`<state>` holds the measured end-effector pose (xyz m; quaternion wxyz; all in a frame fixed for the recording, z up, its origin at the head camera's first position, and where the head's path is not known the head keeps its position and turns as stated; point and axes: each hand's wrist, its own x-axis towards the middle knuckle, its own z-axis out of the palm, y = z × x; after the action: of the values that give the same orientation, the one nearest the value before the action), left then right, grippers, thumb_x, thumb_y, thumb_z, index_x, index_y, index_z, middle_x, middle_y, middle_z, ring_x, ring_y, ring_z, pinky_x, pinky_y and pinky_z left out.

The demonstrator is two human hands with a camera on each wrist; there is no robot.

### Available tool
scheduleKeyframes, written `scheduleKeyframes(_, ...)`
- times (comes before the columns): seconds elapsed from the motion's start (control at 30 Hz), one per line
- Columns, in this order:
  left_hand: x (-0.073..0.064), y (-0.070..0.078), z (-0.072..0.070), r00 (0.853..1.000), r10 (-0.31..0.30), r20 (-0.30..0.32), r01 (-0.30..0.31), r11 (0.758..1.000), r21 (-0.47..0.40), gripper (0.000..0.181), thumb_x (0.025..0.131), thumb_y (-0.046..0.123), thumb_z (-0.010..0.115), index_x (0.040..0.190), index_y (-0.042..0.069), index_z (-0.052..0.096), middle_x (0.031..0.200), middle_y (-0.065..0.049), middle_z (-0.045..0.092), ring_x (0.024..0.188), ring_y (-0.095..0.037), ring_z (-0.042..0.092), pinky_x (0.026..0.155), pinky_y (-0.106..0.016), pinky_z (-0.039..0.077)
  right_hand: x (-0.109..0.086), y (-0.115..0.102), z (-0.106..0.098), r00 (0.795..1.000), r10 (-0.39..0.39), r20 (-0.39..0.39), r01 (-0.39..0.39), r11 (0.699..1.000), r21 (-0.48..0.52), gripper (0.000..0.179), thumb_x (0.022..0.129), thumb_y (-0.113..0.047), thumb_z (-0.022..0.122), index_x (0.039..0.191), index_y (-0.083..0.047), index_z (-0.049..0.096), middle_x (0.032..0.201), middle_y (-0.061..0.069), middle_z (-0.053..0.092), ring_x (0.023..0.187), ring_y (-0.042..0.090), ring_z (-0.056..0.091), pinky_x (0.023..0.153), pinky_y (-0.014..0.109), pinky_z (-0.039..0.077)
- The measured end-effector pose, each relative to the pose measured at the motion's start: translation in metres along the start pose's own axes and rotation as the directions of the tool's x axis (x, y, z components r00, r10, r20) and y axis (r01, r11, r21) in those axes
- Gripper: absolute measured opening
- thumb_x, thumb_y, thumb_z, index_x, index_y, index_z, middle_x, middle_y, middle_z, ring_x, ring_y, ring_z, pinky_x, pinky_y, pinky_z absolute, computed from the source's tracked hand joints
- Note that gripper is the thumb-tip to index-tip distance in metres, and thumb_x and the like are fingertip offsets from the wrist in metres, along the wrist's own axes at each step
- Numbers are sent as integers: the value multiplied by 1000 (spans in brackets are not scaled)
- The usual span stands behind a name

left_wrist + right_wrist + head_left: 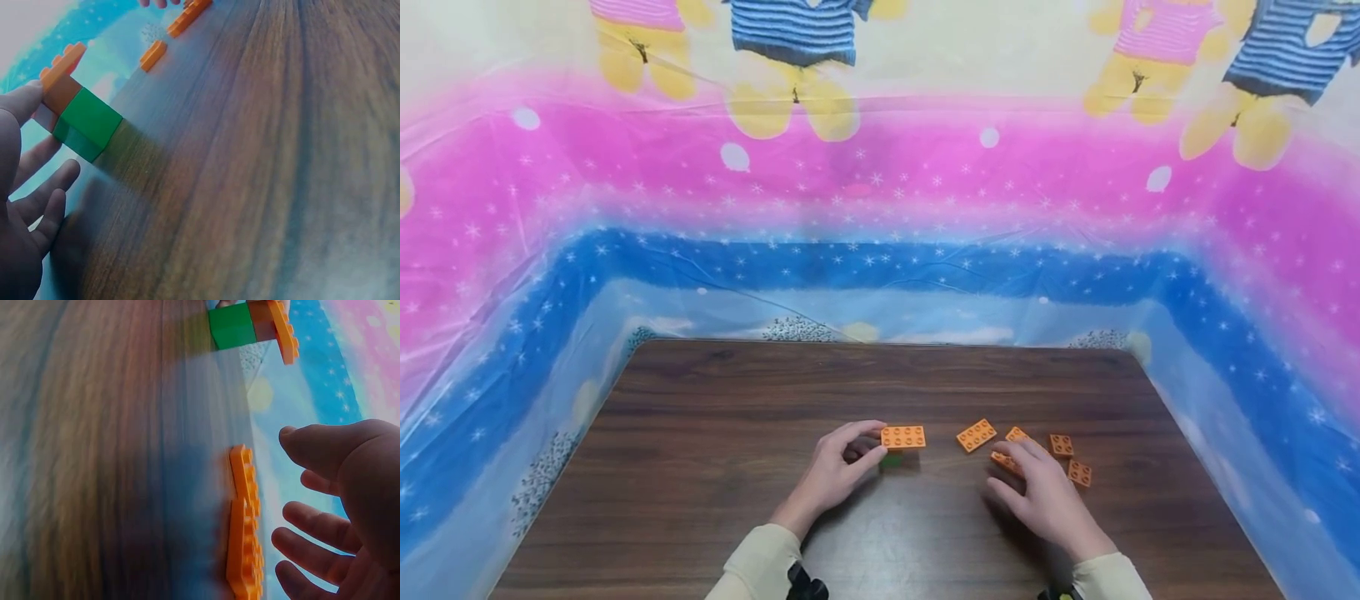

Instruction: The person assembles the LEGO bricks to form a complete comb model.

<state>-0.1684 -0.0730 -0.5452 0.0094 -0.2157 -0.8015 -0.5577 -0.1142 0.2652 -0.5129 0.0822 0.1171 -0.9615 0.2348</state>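
My left hand (835,467) holds a small stack of toy building bricks by its left side, thumb and fingers at the upper part. An orange eight-stud brick (903,437) tops the stack and juts out to the right. Below it, in the left wrist view, come a brown-orange block (61,94) and a green block (90,125) at the tabletop. My right hand (1048,500) hovers with parted fingers over loose orange bricks, its fingertips overlapping one long orange brick (1006,463). In the right wrist view nothing lies between those fingers.
Another eight-stud orange brick (976,435) lies between the hands. Beyond the right fingers is a partly covered orange brick (1017,433); two four-stud bricks, one farther back (1061,445) and one nearer (1079,473), lie right of it. A patterned cloth (880,267) surrounds the dark wooden table (737,392).
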Motion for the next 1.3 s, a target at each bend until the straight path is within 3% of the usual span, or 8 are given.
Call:
scheduleKeyframes(0.23,0,1,0,1000,10,-6,-10,1000,4,37,102,25,73,136,13,69,121,2,72,97,-19,72,82,-30,58,-12,12,-11,998,55,-25,-57,994,-92,48,87,-27,88,129,-11,72,119,8,67,88,18,59,73,42,52)
scheduleKeyframes(0.5,0,2,0,1000,-8,-2,8,1000,9,37,101,25,74,136,15,69,121,3,72,97,-18,72,83,-30,58,-23,27,-18,998,63,-17,-65,985,-161,45,85,-27,89,124,-9,73,110,6,68,90,21,60,71,44,51)
scheduleKeyframes(0.77,0,1,2,1000,8,-16,-8,1000,9,36,101,26,74,136,16,69,120,0,72,96,-19,72,82,-31,58,-31,35,-17,996,92,-10,-92,977,-191,42,82,-23,91,119,-11,74,106,3,66,91,19,59,78,47,53)
scheduleKeyframes(1.1,0,1,1,1000,-3,-9,4,1000,5,36,101,27,74,136,16,70,121,1,72,97,-19,72,82,-30,58,-36,44,-13,989,142,33,-133,973,-186,38,83,-23,91,116,-17,74,101,-1,65,86,14,57,75,44,52)
scheduleKeyframes(1.3,0,2,0,1000,-29,4,29,1000,7,37,102,26,73,137,17,69,121,4,71,97,-18,71,83,-30,58,-38,47,-14,979,192,64,-179,969,-171,42,84,-26,90,120,-11,73,103,2,68,89,18,61,75,47,54)
